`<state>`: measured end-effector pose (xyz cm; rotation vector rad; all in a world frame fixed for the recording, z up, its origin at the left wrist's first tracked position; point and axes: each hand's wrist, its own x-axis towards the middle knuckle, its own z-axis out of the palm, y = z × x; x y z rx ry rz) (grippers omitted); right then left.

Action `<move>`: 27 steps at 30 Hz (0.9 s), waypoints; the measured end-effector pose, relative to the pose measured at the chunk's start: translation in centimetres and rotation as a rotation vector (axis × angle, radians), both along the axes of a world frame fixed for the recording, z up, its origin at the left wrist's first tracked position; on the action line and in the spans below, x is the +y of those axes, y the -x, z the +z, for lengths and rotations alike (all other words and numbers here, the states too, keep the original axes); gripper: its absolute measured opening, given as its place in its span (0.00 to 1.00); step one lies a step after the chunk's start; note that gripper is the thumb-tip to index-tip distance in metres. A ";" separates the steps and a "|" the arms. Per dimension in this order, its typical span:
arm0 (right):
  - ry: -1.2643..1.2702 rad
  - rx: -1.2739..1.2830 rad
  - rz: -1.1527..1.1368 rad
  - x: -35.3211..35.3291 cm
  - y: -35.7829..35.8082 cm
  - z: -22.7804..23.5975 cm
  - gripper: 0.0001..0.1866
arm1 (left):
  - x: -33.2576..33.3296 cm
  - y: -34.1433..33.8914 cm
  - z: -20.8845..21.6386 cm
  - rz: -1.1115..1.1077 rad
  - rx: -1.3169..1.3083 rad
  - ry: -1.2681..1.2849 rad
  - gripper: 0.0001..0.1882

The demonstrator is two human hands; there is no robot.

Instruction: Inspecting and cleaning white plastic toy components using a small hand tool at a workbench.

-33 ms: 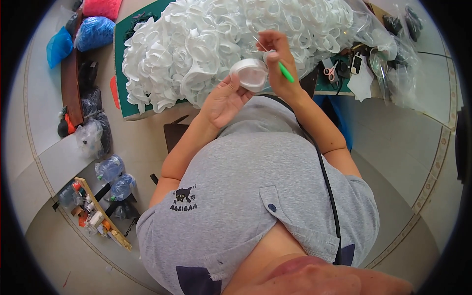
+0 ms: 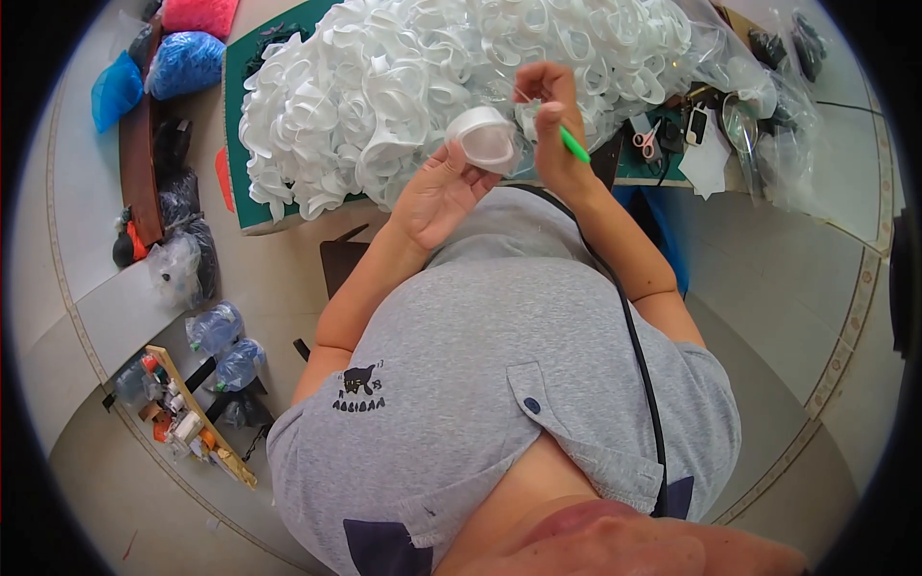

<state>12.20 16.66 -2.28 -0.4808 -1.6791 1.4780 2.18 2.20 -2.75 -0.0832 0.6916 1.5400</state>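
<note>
My left hand (image 2: pixel 444 197) grips a white looped band (image 2: pixel 483 136) between thumb and fingers, held up in front of the pile. Close by on its right, my right hand (image 2: pixel 559 134) is curled with the fingers bent. A slim tool with a bright green handle (image 2: pixel 575 145) sticks out of its palm side; its other end is hard to make out. Behind both hands lies a big heap of similar white looped bands (image 2: pixel 375 86), some curled and twisted, on a green table mat (image 2: pixel 235 144).
Pink-handled scissors (image 2: pixel 645 144), a small dark device (image 2: pixel 696 125) and clear plastic bags (image 2: pixel 797 144) lie at the right of the table. A black cable (image 2: pixel 639 365) hangs down my front. Blue and red bags (image 2: pixel 187 65) and a wooden tray of small things (image 2: pixel 197 422) stand left.
My right hand has shifted slightly right, away from the band, with the green-handled tool in it. The band in my left hand has turned a little; that hand is nearly still.
</note>
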 end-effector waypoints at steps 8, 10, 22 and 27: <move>-0.217 -0.064 0.274 -0.8 -2.6 3.1 0.07 | 0.1 0.2 0.4 0.121 0.105 -0.172 0.20; -0.225 -0.032 0.254 -0.9 -2.6 2.7 0.07 | 0.3 0.0 0.7 0.131 0.131 -0.179 0.19; -0.200 -0.028 0.261 -0.8 -2.8 3.0 0.06 | 0.6 0.1 0.3 0.183 0.193 -0.228 0.18; -0.523 -0.066 0.217 -0.3 -2.7 3.5 0.10 | 0.6 0.0 0.6 0.183 0.241 -0.228 0.16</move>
